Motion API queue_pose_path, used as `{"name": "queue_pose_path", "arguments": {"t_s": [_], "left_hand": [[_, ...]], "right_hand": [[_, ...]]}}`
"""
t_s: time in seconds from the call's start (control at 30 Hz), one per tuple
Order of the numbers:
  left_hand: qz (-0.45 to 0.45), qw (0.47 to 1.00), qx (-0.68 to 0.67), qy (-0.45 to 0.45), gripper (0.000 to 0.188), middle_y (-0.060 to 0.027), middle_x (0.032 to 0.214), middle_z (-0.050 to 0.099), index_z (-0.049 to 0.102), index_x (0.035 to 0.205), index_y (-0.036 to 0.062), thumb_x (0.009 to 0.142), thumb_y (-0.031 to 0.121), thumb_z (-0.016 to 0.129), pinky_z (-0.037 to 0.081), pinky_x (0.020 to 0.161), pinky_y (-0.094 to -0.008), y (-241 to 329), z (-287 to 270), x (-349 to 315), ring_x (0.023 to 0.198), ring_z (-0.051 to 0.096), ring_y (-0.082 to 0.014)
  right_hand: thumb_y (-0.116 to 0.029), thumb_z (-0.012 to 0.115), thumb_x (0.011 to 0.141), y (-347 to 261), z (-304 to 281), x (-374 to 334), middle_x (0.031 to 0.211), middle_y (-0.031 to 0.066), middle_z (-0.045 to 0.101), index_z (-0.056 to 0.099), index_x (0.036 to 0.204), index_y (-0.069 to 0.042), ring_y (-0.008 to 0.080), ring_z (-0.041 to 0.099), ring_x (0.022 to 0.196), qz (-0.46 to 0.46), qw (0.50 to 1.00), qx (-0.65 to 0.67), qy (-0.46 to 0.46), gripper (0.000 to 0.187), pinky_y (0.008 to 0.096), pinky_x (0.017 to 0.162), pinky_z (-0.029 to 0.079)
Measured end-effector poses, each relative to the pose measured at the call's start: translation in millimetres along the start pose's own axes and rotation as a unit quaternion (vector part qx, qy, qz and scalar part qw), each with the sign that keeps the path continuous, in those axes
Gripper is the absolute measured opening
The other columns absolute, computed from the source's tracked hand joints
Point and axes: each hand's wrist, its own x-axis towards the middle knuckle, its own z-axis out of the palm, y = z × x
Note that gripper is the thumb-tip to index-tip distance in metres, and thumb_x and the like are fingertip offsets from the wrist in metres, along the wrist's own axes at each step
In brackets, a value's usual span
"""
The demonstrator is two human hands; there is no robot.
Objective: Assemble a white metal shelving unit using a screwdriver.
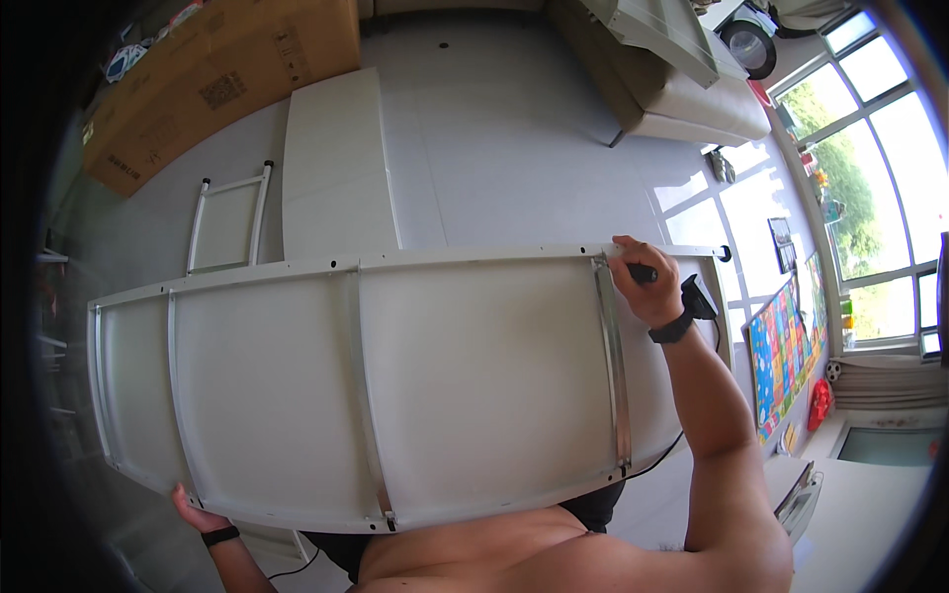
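A long white panel (484, 366) with a raised rim and several metal crossbars lies across in front of my body. At its near left corner, my left hand (198, 512) grips the rim; the thumb shows and the other fingers are mostly hidden. Toward the far right, my right hand (641, 287) is closed around a black handle (643, 274), with the fist at the far rim above the end of a crossbar (612, 366). The rest of the tool is hidden, so its kind cannot be made out. A black strap with a dark device (700, 296) sits at my right wrist.
Beyond the panel lie a white board (338, 168) and a small white metal frame (229, 219). A big cardboard box (217, 94) stands at the far left, a beige sofa (682, 94) at the far right. A colourful mat (774, 356) lies by the windows. A black cable (657, 461) hangs near my right side.
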Motion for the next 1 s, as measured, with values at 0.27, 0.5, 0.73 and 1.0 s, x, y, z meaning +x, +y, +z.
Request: {"name": "queue_pose_path", "arguments": {"t_s": [0.27, 0.5, 0.73, 1.0], "left_hand": [[-0.027, 0.998, -0.007, 0.051, 0.054, -0.0148, 0.122, 0.066, 0.060, 0.123, -0.0017, 0.095, 0.043, 0.049, 0.051, 0.098, -0.0469, 2, 1, 0, 0.112, 0.063, -0.0327], [-0.020, 0.999, 0.006, 0.028, 0.052, -0.0145, 0.123, 0.065, 0.060, 0.124, -0.0010, 0.095, 0.041, 0.050, 0.051, 0.098, -0.0459, 6, 8, -5, 0.114, 0.062, -0.0315], [0.000, 1.000, -0.003, 0.000, 0.048, -0.0133, 0.119, 0.066, 0.060, 0.122, -0.0003, 0.095, 0.038, 0.051, 0.052, 0.095, -0.0456, 4, 5, -3, 0.110, 0.064, -0.0303], [0.015, 0.999, -0.040, -0.026, 0.044, -0.0124, 0.117, 0.068, 0.063, 0.118, -0.0003, 0.092, 0.034, 0.053, 0.053, 0.094, -0.0450, -17, -4, 9, 0.108, 0.065, -0.0303]], "right_hand": [[0.006, 0.072, 0.081, 1, 5, -1, 0.066, 0.0086, 0.059, 0.061, 0.079, -0.001, 0.0246, 0.061, 0.060, -0.064, 0.998, -0.011, 0.003, 0.014, 0.0449, 0.097, 0.056], [0.006, 0.072, 0.080, 1, 7, -1, 0.067, 0.0094, 0.060, 0.060, 0.078, -0.001, 0.0270, 0.061, 0.061, -0.084, 0.996, -0.013, -0.005, 0.014, 0.0460, 0.098, 0.056], [-0.008, 0.071, 0.091, -2, -8, 7, 0.068, 0.0050, 0.064, 0.062, 0.081, -0.001, 0.0126, 0.062, 0.063, 0.232, 0.965, 0.118, 0.014, 0.015, 0.0293, 0.070, 0.056], [-0.023, 0.068, 0.099, -44, -25, 45, 0.082, 0.0089, 0.073, 0.061, 0.087, -0.004, 0.0058, 0.057, 0.061, 0.264, 0.944, 0.188, 0.067, 0.023, 0.0196, 0.054, 0.041]]}}
